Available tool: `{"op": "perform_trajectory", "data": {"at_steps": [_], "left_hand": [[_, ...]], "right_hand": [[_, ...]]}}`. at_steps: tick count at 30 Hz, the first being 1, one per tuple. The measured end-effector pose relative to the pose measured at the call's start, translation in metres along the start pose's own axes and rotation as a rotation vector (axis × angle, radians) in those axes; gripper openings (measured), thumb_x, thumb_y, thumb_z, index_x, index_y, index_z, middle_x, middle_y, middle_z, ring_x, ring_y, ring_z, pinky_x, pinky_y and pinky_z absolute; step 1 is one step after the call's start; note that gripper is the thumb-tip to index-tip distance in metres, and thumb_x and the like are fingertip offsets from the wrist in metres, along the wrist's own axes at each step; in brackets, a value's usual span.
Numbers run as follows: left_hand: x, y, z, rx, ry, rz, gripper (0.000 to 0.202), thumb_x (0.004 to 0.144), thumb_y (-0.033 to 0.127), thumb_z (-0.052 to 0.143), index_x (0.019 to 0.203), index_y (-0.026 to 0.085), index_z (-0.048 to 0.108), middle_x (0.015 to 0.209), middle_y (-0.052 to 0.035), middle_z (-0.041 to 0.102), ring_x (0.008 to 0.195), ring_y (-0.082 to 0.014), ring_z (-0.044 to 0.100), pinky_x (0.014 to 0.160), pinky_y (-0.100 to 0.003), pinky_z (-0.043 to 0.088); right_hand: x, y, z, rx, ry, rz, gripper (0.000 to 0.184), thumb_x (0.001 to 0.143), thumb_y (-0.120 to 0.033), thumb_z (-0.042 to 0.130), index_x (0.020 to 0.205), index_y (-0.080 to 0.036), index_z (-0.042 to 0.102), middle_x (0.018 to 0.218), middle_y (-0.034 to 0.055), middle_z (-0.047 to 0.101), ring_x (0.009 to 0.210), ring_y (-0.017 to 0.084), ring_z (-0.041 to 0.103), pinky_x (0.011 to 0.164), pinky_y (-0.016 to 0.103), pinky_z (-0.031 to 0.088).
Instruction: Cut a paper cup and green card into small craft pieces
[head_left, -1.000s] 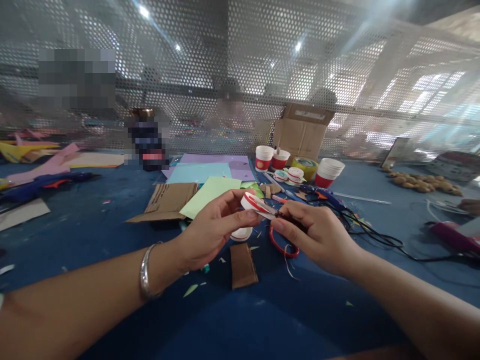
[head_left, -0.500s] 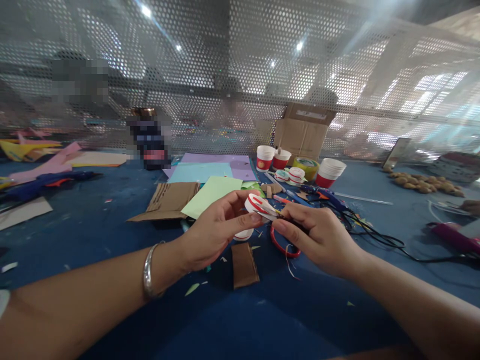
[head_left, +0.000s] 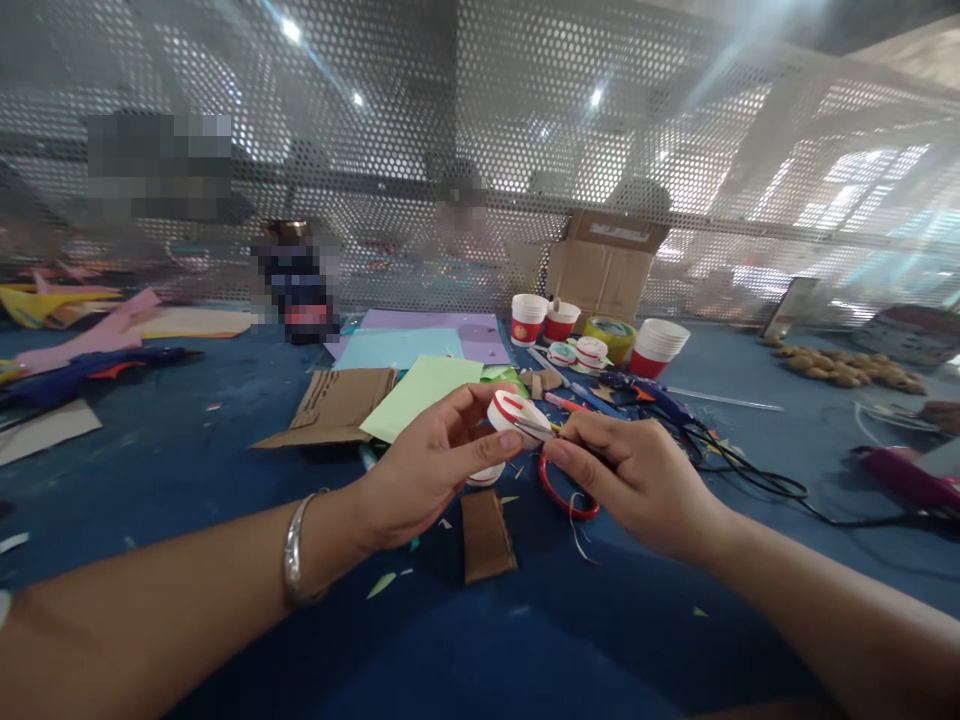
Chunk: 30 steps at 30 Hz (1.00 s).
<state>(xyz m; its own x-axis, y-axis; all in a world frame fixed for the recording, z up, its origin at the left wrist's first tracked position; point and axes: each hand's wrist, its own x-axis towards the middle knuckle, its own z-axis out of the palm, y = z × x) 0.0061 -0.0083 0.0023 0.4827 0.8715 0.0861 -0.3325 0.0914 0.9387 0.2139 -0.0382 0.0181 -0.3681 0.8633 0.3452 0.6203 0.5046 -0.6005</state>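
Head view has our two bare arms nearest to us, with a shiny silver bracelet [head_left: 294,550] on the left wrist. On the blue surface [head_left: 465,650] between our arms lie a tiny green scrap [head_left: 381,584] and a brown cardboard strip [head_left: 487,537].

Just past the strip, our left grip [head_left: 439,460] has its thumb and fingers pinched on a small white round piece [head_left: 512,404] with red lines. We hold it tilted, up off the surface. Our right grip [head_left: 637,475] is curled tight on a metal tool [head_left: 534,428], and its thin tip touches the round piece. We cannot tell the tool's whole shape, because our fingers cover most of it. A red ring [head_left: 581,514] shows just under the right grip, with thin threads by it. One more white round piece [head_left: 487,475] peeks out under our left fingers.

Farther off, we see light green paper [head_left: 427,395] beside a folded brown cardboard piece [head_left: 341,402]. On the right are a blue glue gun [head_left: 671,402] and black cords [head_left: 765,475].

Past those stand red and white paper cups [head_left: 529,320], with a yellow tape roll [head_left: 611,338] among them. Behind them is a brown box [head_left: 600,270], up near a gray wall [head_left: 375,120] full of little holes.
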Motion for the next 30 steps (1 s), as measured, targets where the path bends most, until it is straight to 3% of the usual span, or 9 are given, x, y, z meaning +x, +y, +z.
{"op": "perform_trajectory", "data": {"at_steps": [16,21,30], "left_hand": [[0.001,-0.007,-0.003,0.108,0.043,0.012,0.037,0.079,0.023,0.081,0.108,0.02,0.059,0.111,-0.0039,0.069,0.103,-0.0172,0.064,0.085,-0.028,0.048],[0.001,-0.003,-0.002,0.05,0.076,-0.016,0.049,0.074,0.022,0.086,0.115,0.022,0.06,0.107,-0.0016,0.07,0.097,-0.0147,0.064,0.085,-0.027,0.048],[0.004,0.007,-0.008,-0.024,-0.101,-0.108,0.03,0.082,0.015,0.073,0.111,0.017,0.07,0.114,-0.0071,0.071,0.108,-0.0199,0.063,0.095,-0.029,0.045]], "right_hand": [[0.001,0.001,0.002,-0.006,-0.021,0.046,0.041,0.098,-0.046,0.049,0.066,-0.02,0.046,0.057,-0.0041,0.046,0.053,0.01,0.038,0.052,0.024,0.031],[0.001,0.001,0.001,-0.007,-0.018,0.045,0.042,0.098,-0.046,0.049,0.066,-0.02,0.045,0.058,-0.0048,0.042,0.054,0.01,0.035,0.055,0.025,0.031],[0.0,0.002,-0.004,-0.002,-0.034,0.054,0.042,0.098,-0.049,0.047,0.068,-0.019,0.047,0.06,-0.0043,0.043,0.055,0.01,0.036,0.054,0.025,0.03]]}}
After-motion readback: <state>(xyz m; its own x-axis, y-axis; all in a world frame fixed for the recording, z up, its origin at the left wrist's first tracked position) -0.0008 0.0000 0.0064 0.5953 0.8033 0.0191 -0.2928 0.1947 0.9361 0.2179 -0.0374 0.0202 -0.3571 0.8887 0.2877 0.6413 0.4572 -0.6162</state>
